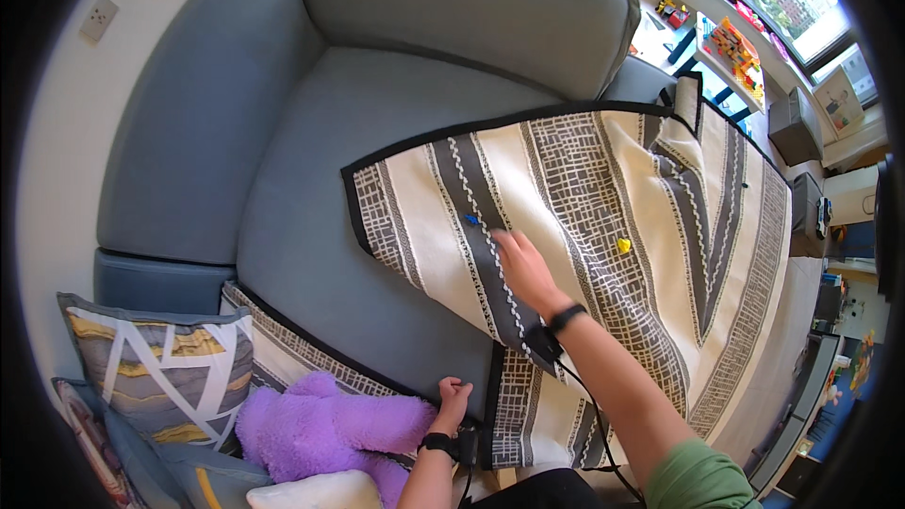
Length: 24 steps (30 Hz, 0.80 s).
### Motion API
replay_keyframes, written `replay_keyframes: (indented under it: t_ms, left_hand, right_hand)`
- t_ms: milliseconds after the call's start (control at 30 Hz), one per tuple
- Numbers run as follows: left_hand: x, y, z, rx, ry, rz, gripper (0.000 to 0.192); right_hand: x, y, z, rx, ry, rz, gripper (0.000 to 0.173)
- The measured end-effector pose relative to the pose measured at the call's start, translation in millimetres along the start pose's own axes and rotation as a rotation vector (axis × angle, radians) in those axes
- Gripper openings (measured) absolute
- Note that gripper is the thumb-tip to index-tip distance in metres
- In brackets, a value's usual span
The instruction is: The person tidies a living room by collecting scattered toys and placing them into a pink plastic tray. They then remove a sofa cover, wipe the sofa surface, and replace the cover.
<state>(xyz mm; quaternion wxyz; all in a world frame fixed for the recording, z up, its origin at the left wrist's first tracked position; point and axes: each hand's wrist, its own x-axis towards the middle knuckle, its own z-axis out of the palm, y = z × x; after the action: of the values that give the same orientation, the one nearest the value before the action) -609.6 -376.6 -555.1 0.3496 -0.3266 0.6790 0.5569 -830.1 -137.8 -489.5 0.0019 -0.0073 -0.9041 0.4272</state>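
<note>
My right hand [524,272] is over a cream and dark-grey striped sofa cover [505,155] with a black border. Its fingertips are blurred, so their grip is unclear. Just beyond them a small blue toy [471,219] lies on a dark stripe. Farther right, a small yellow piece [623,246] rests on the patterned band. My left hand [454,401] is low over the grey sofa seat [318,212], its fingers loosely curled and nothing visible in them. Beside its wrist lies one limb of a purple plush toy [332,424].
A patterned cushion [170,375] leans at the lower left, near a white cushion [318,491]. The sofa backrest [459,10] rises at the far side. Black cables [597,417] trail from both wrists. A toy table [732,67] with building bricks stands by the window.
</note>
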Motion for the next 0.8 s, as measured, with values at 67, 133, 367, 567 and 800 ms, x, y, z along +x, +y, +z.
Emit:
replay_keyframes:
  t_ms: [67,133,367,567,800]
  left_hand:
    - [6,-12,2,-0.024,0.026,0.073,0.036]
    - [5,-22,2,-0.122,0.015,-0.037,0.040]
    - [10,-32,5,0.152,0.129,0.125,0.046]
    - [7,-23,-6,0.177,0.069,0.061,0.029]
    - [-44,2,-2,0.025,-0.145,-0.183,0.036]
  right_hand:
    - [44,16,37,-0.069,0.044,-0.062,0.027]
    - [66,29,67,-0.193,0.023,-0.097,0.029]
    - [20,24,46,0.497,0.072,0.343,0.009]
    - [-142,-13,-90,1.697,0.202,0.577,0.013]
    - [-215,-58,-197,2.071,0.469,0.291,0.018]
